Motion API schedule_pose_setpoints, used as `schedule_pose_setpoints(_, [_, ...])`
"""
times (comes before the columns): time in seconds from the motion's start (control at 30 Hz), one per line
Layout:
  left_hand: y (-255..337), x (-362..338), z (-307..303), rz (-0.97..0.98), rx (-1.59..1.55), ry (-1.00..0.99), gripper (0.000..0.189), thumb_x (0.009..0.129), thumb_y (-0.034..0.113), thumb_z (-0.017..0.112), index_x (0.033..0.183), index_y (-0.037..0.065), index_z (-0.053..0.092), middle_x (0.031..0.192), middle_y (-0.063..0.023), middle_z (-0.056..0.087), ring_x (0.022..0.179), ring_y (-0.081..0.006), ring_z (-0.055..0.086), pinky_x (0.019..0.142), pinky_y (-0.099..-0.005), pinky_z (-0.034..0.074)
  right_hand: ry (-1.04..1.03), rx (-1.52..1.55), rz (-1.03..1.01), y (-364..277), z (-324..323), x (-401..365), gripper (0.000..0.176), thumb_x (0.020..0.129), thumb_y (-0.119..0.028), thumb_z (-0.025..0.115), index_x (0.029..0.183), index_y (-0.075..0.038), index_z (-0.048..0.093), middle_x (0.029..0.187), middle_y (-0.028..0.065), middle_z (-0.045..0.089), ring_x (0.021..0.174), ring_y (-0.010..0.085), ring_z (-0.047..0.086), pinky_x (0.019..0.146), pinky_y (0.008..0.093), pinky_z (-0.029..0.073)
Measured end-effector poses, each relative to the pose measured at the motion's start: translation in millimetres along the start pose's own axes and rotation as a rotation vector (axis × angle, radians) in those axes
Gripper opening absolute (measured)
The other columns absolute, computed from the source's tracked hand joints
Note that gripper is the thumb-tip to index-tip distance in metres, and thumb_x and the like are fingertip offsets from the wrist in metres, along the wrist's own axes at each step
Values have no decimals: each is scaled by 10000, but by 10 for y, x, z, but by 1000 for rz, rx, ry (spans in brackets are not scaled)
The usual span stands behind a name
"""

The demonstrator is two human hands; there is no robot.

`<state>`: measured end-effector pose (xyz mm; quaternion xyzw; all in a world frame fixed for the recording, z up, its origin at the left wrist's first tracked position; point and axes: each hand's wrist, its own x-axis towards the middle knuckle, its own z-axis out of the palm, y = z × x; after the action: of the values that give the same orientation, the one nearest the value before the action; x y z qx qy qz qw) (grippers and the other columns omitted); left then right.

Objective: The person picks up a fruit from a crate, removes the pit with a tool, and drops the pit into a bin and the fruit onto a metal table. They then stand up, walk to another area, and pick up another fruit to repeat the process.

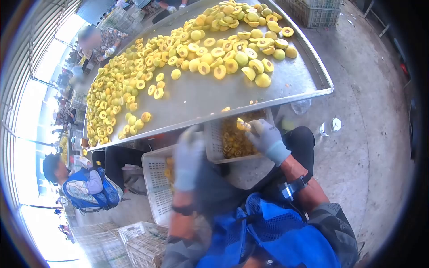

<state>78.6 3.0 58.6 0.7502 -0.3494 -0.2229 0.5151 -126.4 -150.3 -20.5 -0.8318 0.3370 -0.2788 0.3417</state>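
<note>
My right hand (267,138), in a pale work glove, is closed on a small piece of yellow fruit (241,123) at its fingertips. It hovers over a white crate (212,145) holding many brownish-yellow fruit pieces (239,139). My left hand (189,154), gloved too, is smeared by motion, so its fingers do not show clearly. It is above the right side of another white crate (155,183), where some yellow pieces show. In front of both hands, a metal table (192,103) bears a large spread of halved yellow stone fruit (203,68).
The table's raised metal edge (268,99) runs just beyond my hands. At left sits a person in a blue vest (91,190); others work along the far side. Stacked crates (138,241) stand at lower left, more crates (319,15) at upper right. A clear container (330,127) is on the floor.
</note>
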Motion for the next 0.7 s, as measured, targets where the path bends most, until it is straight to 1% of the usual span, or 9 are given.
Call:
schedule_pose_setpoints(0.03, [158, 22, 275, -18, 161, -109, 565, 907, 296, 740, 1376, 24, 581, 1150, -141, 706, 1034, -214, 679, 922, -342, 536, 1, 16, 1, 12, 5, -8, 204, 889, -236, 717, 1044, -117, 657, 929, 129, 654, 849, 367, 658, 729, 471, 515])
schedule_pose_setpoints(0.07, [12, 77, 524, -33, 131, -193, 632, 890, 310, 772, 1420, 46, 550, 1127, -127, 712, 1028, -198, 681, 914, -338, 542, -11, 15, -9, 31, 9, -26, 204, 886, -232, 715, 1046, -118, 657, 930, 129, 654, 851, 365, 659, 729, 471, 517])
schedule_pose_setpoints(0.17, [-86, 212, 1027, -20, 110, -301, 583, 877, 268, 791, 1378, 40, 600, 1159, -119, 719, 1032, -162, 674, 913, -301, 536, -30, -2, -6, 125, -22, -60, 204, 881, -223, 709, 1049, -121, 656, 933, 131, 657, 857, 363, 662, 732, 472, 522])
schedule_pose_setpoints(0.27, [-219, 316, 1128, -125, 11, -443, 536, 889, 246, 774, 1356, 34, 618, 1228, -115, 705, 1058, -137, 659, 936, -288, 521, -53, -20, 47, 220, -93, -89, 185, 893, -231, 686, 1036, -118, 653, 944, 138, 660, 873, 367, 665, 735, 475, 526])
schedule_pose_setpoints(0.37, [-200, 383, 1079, -85, 9, -566, 525, 891, 224, 749, 1360, 30, 611, 1273, -132, 689, 1113, -172, 658, 971, -320, 510, -93, -56, 130, 225, -127, -84, 178, 906, -246, 673, 1021, -113, 647, 947, 146, 659, 880, 373, 665, 743, 478, 525])
schedule_pose_setpoints(0.47, [-239, 470, 1013, 83, 191, -516, 487, 896, 186, 712, 1346, 25, 616, 1301, -166, 670, 1165, -246, 655, 991, -358, 506, -31, 23, 247, 191, -171, -34, 185, 908, -211, 685, 1043, -86, 667, 931, 158, 650, 880, 387, 646, 757, 472, 513])
schedule_pose_setpoints(0.57, [137, 590, 1052, 215, 529, -414, 467, 889, 173, 691, 1325, 20, 624, 1287, -200, 662, 1185, -329, 643, 1007, -398, 502, 108, 106, 270, 216, -213, 17, 242, 927, -208, 666, 1120, -61, 668, 952, 174, 672, 883, 380, 656, 765, 456, 515])
schedule_pose_setpoints(0.6, [171, 655, 1082, 193, 444, -381, 486, 880, 197, 693, 1325, 17, 616, 1257, -216, 660, 1152, -380, 640, 1007, -414, 504, 142, 183, 262, 238, -211, 30, 263, 937, -208, 658, 1149, -52, 662, 935, 170, 678, 859, 352, 666, 749, 441, 518])
schedule_pose_setpoints(0.7, [207, 916, 1202, 238, 376, -378, 527, 851, 235, 719, 1320, 22, 609, 1256, -215, 647, 1163, -399, 618, 1008, -441, 501, 197, 393, 278, 245, -220, 72, 303, 968, -202, 633, 1215, -28, 648, 874, 143, 691, 786, 256, 680, 694, 387, 521])
